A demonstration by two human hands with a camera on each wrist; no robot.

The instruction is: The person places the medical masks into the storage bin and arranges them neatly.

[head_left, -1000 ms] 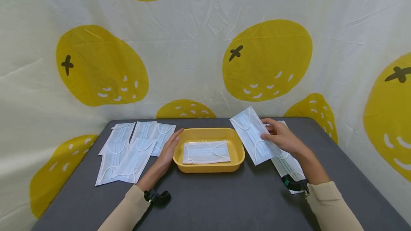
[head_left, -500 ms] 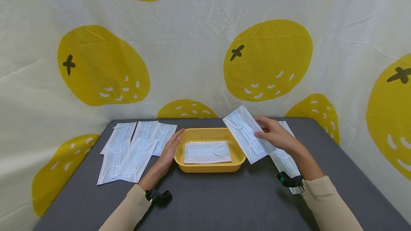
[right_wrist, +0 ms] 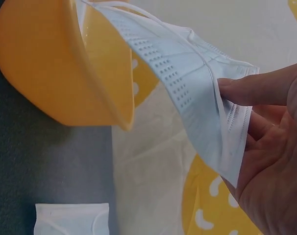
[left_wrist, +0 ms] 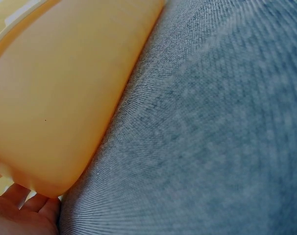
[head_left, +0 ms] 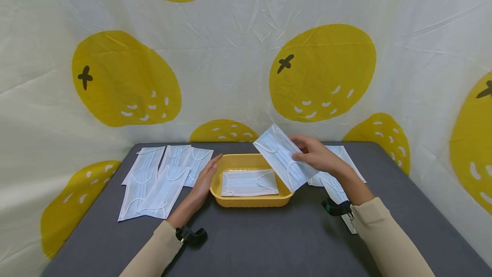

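A light blue face mask [head_left: 282, 155] is pinched between the thumb and fingers of my right hand [head_left: 319, 155], tilted above the right rim of a yellow tub [head_left: 250, 202]. In the right wrist view the mask [right_wrist: 187, 83] bends, with its ear loop showing beside the thumb. Another face mask [head_left: 250, 183] lies flat inside the tub. My left hand [head_left: 201, 183] rests with extended fingers against the tub's left side. From the left wrist, the tub's wall [left_wrist: 65, 98] and a few fingers [left_wrist: 33, 205] at its end are seen.
Several overlapping face masks [head_left: 161, 189] lie on the dark table [head_left: 261, 243] left of the tub. More masks [head_left: 347, 161] lie to the right, partly hidden under my right forearm. A white curtain [head_left: 230, 76] with yellow fruit prints hangs behind the table.
My right hand has moved left with the pinched mask, bringing it from beside the tub to over its right rim. More of the masks on the right show now. My left hand stays at the tub.
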